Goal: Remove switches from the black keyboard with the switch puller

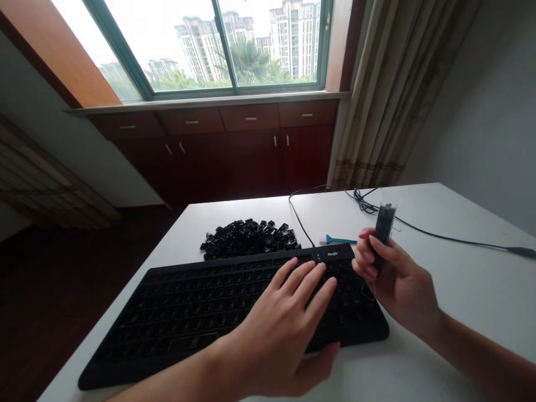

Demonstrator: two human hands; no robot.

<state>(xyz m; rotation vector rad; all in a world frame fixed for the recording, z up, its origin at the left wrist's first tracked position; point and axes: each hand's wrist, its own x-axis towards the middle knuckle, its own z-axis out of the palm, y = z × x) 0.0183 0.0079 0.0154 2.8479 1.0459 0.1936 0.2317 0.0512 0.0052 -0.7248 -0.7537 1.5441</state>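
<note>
The white table (pixel 452 285) fills much of the bottom of the frame. On it, the black keyboard (pixel 188 312) runs from lower left to lower right. My left hand (pixel 288 318) rests on its right part, fingers a little apart. My right hand (pixel 397 273) is squeezed together at the right. A heap of black keys (pixel 251 237) sits mid-frame. My right hand grips a dark tool (pixel 383 226) with thin wires. A blue brush (pixel 340 240) lies behind the keyboard.

I'm reading white lettering (pixel 332 254), "Ru…" | it's standing on the black keyboard (pixel 176 312), upper right | remaining letters are blurring
</note>
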